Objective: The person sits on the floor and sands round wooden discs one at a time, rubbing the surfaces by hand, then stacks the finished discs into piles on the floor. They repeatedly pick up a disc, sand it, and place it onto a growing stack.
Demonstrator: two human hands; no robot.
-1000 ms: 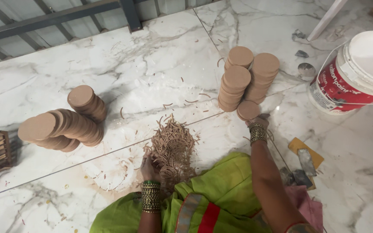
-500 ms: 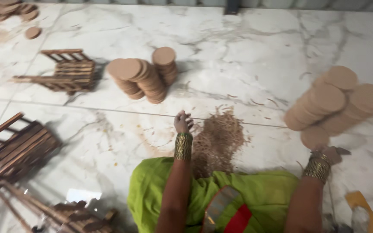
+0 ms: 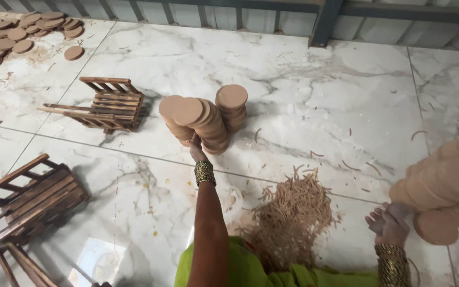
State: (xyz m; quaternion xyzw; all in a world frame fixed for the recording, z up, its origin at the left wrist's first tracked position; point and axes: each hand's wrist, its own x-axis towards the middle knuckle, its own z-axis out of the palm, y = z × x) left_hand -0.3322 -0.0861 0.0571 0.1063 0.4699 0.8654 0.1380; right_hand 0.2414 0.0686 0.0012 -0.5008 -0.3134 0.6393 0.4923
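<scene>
- Two slatted wooden crates, one (image 3: 25, 204) low and one (image 3: 107, 103) higher up, lie tipped on the glossy marble floor (image 3: 314, 106), well left of the left fingers.
- Just above those fingers leans a stack of flat round clay discs (image 3: 195, 119), long axis tilting up and left; the left hand (image 3: 196, 151) touches its base. How far its fingers are parted cannot be told.
- Between the hands lies a heap of thin brown sticks (image 3: 293, 212).
- Right hand (image 3: 389, 223) lies loosely open, palm up, holding nothing, just left of a second disc pile (image 3: 442, 183), matte and smooth.
</scene>
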